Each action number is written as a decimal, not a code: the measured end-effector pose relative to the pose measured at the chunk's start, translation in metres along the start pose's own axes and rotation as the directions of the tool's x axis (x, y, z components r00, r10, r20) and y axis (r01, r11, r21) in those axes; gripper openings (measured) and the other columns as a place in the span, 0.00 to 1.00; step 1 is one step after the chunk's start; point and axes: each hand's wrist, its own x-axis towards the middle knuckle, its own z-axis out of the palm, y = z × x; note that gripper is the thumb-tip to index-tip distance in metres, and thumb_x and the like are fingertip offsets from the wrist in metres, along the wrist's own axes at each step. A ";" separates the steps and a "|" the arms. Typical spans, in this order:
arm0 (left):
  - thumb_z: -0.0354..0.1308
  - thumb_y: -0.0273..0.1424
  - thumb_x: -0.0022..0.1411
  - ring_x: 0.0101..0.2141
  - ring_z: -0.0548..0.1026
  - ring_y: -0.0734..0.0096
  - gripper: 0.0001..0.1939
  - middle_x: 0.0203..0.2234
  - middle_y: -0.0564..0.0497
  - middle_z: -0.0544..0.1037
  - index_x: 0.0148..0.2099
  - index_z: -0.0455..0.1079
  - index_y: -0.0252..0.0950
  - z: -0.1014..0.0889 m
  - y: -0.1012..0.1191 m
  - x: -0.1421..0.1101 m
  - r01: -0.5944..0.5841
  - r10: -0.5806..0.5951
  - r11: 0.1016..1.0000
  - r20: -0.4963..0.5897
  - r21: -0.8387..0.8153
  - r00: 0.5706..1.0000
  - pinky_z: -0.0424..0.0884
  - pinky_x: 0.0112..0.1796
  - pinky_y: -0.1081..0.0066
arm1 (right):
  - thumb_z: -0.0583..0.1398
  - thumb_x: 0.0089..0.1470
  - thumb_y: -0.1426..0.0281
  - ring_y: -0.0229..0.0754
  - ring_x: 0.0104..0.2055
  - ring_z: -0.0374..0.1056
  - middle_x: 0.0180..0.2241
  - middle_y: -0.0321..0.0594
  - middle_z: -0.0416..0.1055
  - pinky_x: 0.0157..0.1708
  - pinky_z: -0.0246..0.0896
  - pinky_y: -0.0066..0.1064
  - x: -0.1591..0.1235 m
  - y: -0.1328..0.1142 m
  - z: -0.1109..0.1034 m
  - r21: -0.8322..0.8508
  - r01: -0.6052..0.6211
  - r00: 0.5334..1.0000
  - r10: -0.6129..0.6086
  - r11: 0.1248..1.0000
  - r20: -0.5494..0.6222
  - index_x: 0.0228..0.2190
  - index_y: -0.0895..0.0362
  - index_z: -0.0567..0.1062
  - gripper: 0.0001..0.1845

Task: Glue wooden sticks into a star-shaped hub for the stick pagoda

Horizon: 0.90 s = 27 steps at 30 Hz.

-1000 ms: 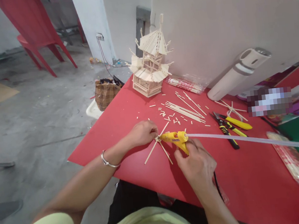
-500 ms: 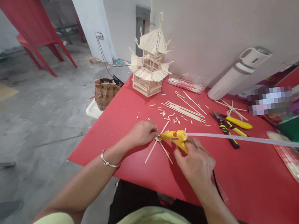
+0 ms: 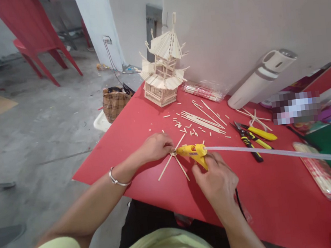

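My right hand (image 3: 217,179) is wrapped round the grip of a yellow glue gun (image 3: 192,152) with a long clear glue stick (image 3: 275,153) running out to the right. The gun's nozzle touches the joint of a few crossed wooden sticks (image 3: 172,162) lying on the red table (image 3: 141,122). My left hand (image 3: 154,147), fingers curled, pinches those sticks at the joint. A silver bracelet sits on my left wrist.
A wooden stick pagoda (image 3: 162,71) stands at the table's far edge, with loose sticks (image 3: 202,122) in front. Yellow-handled pliers (image 3: 252,138) lie to the right, near a white cylinder (image 3: 259,78) and packets of sticks (image 3: 321,176). A checked bag (image 3: 116,103) and a red chair (image 3: 34,31) are on the floor.
Both hands hold the same pose; the view has shifted slightly, nothing else moved.
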 end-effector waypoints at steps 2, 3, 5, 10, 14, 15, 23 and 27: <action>0.56 0.26 0.61 0.33 0.74 0.71 0.09 0.31 0.50 0.80 0.31 0.76 0.34 0.000 -0.001 0.000 0.004 -0.004 1.000 0.009 -0.015 1.000 0.67 0.37 0.73 | 0.60 0.54 0.65 0.38 0.28 0.68 0.36 0.38 0.78 0.29 0.51 0.30 0.000 0.001 0.001 -0.006 -0.002 1.000 0.002 1.000 0.006 0.37 0.56 0.78 0.11; 0.56 0.25 0.61 0.33 0.74 0.71 0.09 0.31 0.50 0.80 0.31 0.76 0.34 0.000 -0.001 0.000 0.008 -0.007 1.000 0.011 -0.023 1.000 0.67 0.37 0.73 | 0.60 0.54 0.65 0.38 0.28 0.68 0.36 0.38 0.78 0.29 0.51 0.30 0.000 0.001 0.001 -0.009 -0.001 1.000 0.001 1.000 0.009 0.37 0.56 0.78 0.11; 0.55 0.24 0.60 0.33 0.74 0.71 0.09 0.31 0.50 0.80 0.32 0.76 0.34 0.000 -0.002 0.000 0.018 -0.017 0.999 0.012 -0.040 1.000 0.67 0.36 0.73 | 0.60 0.54 0.65 0.38 0.28 0.68 0.36 0.38 0.78 0.29 0.51 0.30 0.000 0.001 0.000 -0.016 -0.001 1.000 0.001 1.000 0.009 0.38 0.56 0.78 0.11; 0.54 0.22 0.59 0.32 0.74 0.72 0.09 0.28 0.51 0.79 0.31 0.76 0.35 0.000 -0.004 -0.001 0.032 -0.033 0.997 -0.004 -0.068 0.999 0.66 0.35 0.74 | 0.59 0.55 0.65 0.38 0.28 0.68 0.37 0.39 0.79 0.29 0.52 0.30 0.001 0.001 -0.002 -0.005 -0.009 1.000 0.010 1.000 0.004 0.39 0.56 0.78 0.12; 0.54 0.21 0.58 0.31 0.73 0.72 0.10 0.28 0.50 0.79 0.32 0.76 0.34 0.001 -0.006 0.000 0.026 -0.026 0.997 -0.008 -0.075 1.000 0.66 0.35 0.74 | 0.59 0.55 0.66 0.39 0.29 0.69 0.36 0.40 0.79 0.30 0.53 0.30 0.002 0.000 -0.004 0.033 0.000 0.998 0.002 0.999 -0.061 0.36 0.56 0.78 0.10; 0.54 0.21 0.58 0.32 0.74 0.72 0.10 0.29 0.50 0.80 0.32 0.76 0.34 0.001 -0.007 0.001 0.023 -0.024 0.997 -0.004 -0.077 1.000 0.66 0.35 0.73 | 0.60 0.54 0.66 0.38 0.29 0.69 0.35 0.40 0.78 0.30 0.53 0.30 0.003 0.000 -0.004 0.038 0.001 0.997 0.002 0.999 -0.071 0.35 0.56 0.78 0.09; 0.53 0.20 0.58 0.32 0.74 0.72 0.11 0.30 0.49 0.79 0.31 0.76 0.33 0.002 -0.008 0.001 -0.014 0.015 0.998 0.006 -0.059 1.000 0.66 0.36 0.73 | 0.59 0.54 0.66 0.37 0.27 0.66 0.33 0.38 0.77 0.28 0.51 0.29 0.002 -0.002 0.000 0.008 -0.013 0.999 0.013 1.000 -0.039 0.36 0.56 0.78 0.10; 0.53 0.21 0.58 0.32 0.73 0.72 0.11 0.30 0.49 0.79 0.30 0.75 0.33 0.001 -0.008 0.001 -0.027 0.027 0.999 0.004 -0.045 1.000 0.67 0.36 0.73 | 0.59 0.55 0.65 0.38 0.28 0.67 0.36 0.39 0.77 0.29 0.52 0.30 0.000 0.000 -0.001 -0.012 -0.002 1.000 0.002 1.000 0.001 0.39 0.55 0.78 0.12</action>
